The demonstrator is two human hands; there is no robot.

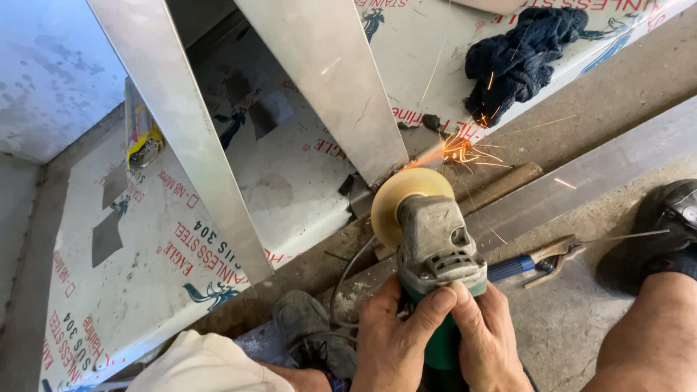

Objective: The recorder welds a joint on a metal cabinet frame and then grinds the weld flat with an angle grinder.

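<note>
Both my hands grip a green-bodied angle grinder (434,250) with a grey gear head. My left hand (396,341) wraps the body from the left, and my right hand (490,341) holds it from the right. Its yellowish disc (396,196) touches the lower end of a slanted steel bar (341,87). Orange sparks (461,152) fly off to the right from the contact point. A second steel bar (189,138) slants parallel on the left.
Film-covered steel sheet (138,268) lies under the bars. A dark cloth (519,58) rests at top right. A blue-handled electrode holder (537,261) lies on the concrete floor. My shoes (308,330) (657,232) flank the grinder; its cord (348,276) loops down.
</note>
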